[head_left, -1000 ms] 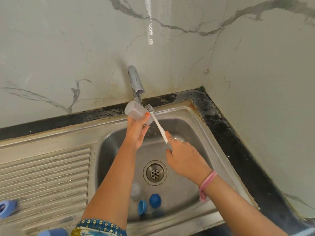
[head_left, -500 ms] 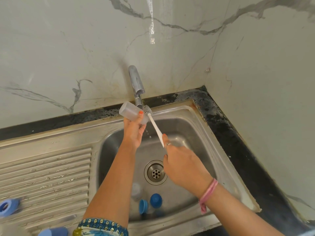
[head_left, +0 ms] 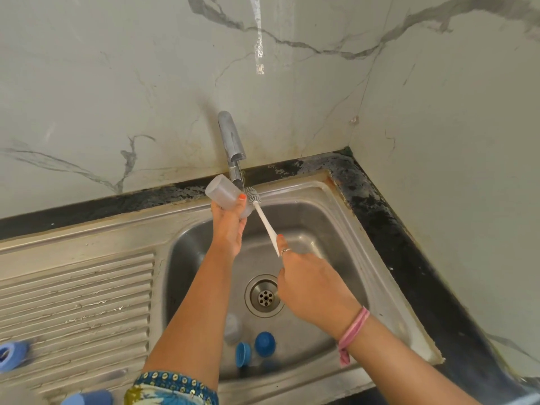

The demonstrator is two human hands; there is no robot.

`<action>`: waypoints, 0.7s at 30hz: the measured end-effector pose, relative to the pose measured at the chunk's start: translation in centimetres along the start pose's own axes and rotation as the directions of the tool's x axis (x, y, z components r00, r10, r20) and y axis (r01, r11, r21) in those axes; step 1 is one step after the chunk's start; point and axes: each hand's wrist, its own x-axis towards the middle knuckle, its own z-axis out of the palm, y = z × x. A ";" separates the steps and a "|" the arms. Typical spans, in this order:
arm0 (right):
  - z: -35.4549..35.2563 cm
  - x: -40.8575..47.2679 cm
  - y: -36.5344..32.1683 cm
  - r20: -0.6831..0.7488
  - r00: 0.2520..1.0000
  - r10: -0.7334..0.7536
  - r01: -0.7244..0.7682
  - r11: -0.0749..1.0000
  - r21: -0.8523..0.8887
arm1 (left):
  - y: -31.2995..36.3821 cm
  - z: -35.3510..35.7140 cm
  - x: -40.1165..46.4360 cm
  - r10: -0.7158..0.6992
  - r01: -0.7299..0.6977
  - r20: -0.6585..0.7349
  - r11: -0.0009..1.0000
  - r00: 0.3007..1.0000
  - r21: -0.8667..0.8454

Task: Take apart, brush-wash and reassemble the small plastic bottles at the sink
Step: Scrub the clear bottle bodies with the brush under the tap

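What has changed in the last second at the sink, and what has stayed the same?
The left hand has tipped the clear bottle a little further to the left under the tap. The right hand has drawn the brush slightly back, its head now just outside the bottle's mouth. Both grips are unchanged. The two blue caps and the other bottle lie in the sink as before.

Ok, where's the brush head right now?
Head view: the brush head sits just under the tap, at the mouth of the bottle held in the left hand.
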 end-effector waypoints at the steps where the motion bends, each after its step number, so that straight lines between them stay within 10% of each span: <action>1: -0.2 0.3 0.0 0.001 1.000 0.017 -0.017 0.999 0.037 | -0.2 0.3 -0.1 -0.006 0.006 -0.005 1.000 1.000 -0.014; 21: 0.7 -1.9 -1.6 -0.055 0.998 -0.014 0.004 0.986 -0.169 | 1.3 3.2 0.1 -0.211 0.096 -0.369 0.947 0.905 -0.306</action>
